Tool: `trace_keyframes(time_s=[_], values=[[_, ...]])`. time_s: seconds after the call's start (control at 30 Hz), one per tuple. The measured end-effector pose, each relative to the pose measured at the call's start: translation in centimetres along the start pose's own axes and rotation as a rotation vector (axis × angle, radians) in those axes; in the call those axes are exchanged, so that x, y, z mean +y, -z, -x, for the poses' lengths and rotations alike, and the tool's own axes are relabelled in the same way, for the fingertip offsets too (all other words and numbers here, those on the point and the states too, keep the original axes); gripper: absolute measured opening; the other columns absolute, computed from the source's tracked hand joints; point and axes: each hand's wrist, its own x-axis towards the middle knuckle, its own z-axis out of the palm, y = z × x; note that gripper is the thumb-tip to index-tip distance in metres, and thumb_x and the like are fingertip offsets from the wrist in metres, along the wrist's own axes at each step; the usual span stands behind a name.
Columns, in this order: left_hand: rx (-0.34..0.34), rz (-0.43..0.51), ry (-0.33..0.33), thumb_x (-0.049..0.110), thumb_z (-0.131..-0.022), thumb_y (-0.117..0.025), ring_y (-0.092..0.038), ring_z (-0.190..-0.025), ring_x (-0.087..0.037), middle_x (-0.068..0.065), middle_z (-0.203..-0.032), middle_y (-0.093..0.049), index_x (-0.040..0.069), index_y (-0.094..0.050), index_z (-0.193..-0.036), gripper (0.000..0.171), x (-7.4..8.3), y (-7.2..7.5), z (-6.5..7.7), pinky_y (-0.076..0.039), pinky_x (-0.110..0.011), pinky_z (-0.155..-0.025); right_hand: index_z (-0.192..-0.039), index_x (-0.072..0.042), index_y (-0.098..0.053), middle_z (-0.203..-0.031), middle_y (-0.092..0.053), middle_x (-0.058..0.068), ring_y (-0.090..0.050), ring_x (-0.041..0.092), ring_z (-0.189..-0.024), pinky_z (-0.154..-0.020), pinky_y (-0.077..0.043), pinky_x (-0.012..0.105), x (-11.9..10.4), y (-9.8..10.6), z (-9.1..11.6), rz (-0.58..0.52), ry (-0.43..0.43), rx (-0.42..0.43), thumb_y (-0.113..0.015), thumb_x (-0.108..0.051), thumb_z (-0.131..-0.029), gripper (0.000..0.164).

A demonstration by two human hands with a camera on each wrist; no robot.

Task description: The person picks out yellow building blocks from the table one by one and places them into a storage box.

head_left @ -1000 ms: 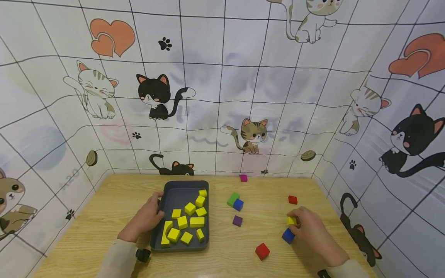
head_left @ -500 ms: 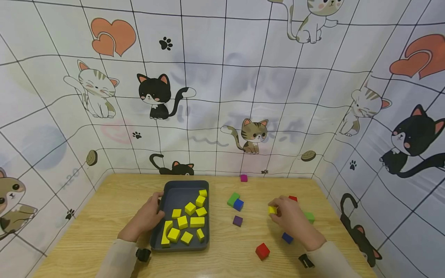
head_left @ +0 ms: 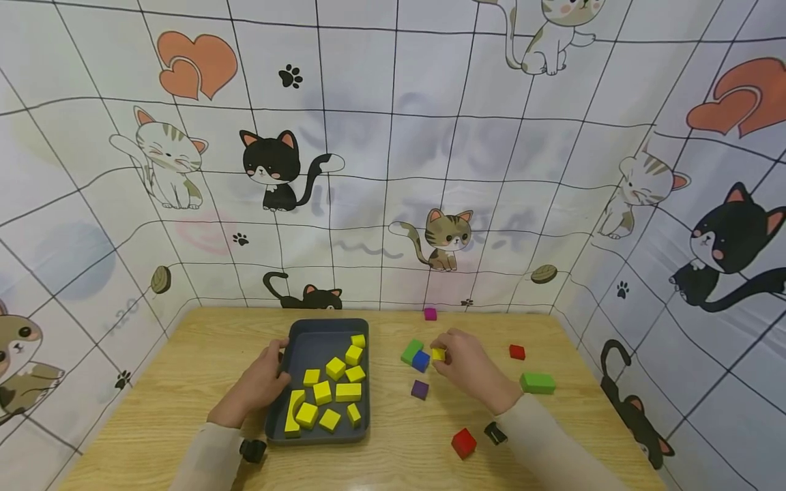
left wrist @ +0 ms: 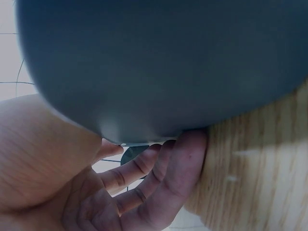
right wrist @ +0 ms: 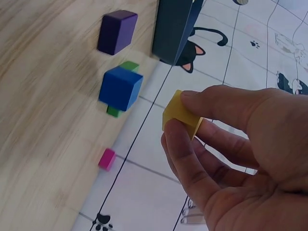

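My right hand [head_left: 473, 365] pinches a yellow block [head_left: 438, 354] between thumb and fingertips, just right of the joined-looking green and blue blocks. In the right wrist view the yellow block [right wrist: 179, 113] is clear of the tabletop. My left hand [head_left: 260, 382] grips the left side of a dark grey tray [head_left: 307, 331], which holds several yellow blocks [head_left: 322, 393]. Curled fingers touch the tray's outer wall in the left wrist view, where the tray [left wrist: 159, 67] hides part of the hand.
On the wooden table [head_left: 393, 423] lie a green block [head_left: 411, 351], a blue block [head_left: 420, 361], a purple block [head_left: 419, 390], a magenta block [head_left: 430, 314], red blocks [head_left: 463, 443] and a longer green block [head_left: 537, 383]. A cat-print cloth [head_left: 356, 204] closes the back and sides.
My right hand has lifted the yellow block and carried it left, from the right-hand blocks toward the table's middle. The longer green block has come into view. My left hand and the tray stay put.
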Motion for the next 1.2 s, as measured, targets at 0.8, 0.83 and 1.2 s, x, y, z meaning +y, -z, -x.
trace_keyframes(time_s=[0.8,0.83,1.2], values=[[0.004,-0.002,-0.009,0.005,-0.098,-0.066,-0.065,-0.111,-0.034,-0.029,-0.138,-0.057,-0.004,-0.031,-0.159,0.07,0.2,0.2,0.1,-0.058,-0.051,-0.09,-0.122,-0.006,-0.078,-0.11,-0.074,0.004,-0.064,0.011,-0.093,-0.082,-0.059,0.023,-7.2,-5.5,-7.4,-0.011,0.14,-0.175,-0.082,-0.016,-0.094,0.029],[0.004,-0.001,-0.004,0.006,-0.099,-0.065,-0.065,-0.112,-0.035,-0.029,-0.139,-0.057,-0.003,-0.031,-0.159,0.07,0.2,0.1,0.1,-0.058,-0.051,-0.092,-0.122,-0.006,-0.078,-0.11,-0.074,0.004,-0.063,0.011,-0.092,-0.081,-0.058,0.021,-7.3,-5.7,-7.7,-0.006,0.145,-0.177,-0.081,-0.016,-0.095,0.029],[0.006,0.01,0.002,0.005,-0.098,-0.065,-0.064,-0.112,-0.034,-0.03,-0.14,-0.057,-0.004,-0.031,-0.158,0.071,0.4,0.2,0.3,-0.059,-0.053,-0.093,-0.125,-0.009,-0.077,-0.115,-0.076,0.004,-0.063,0.009,-0.093,-0.082,-0.058,0.019,-8.6,-7.2,-9.5,0.057,0.188,-0.145,-0.08,-0.018,-0.095,0.031]])
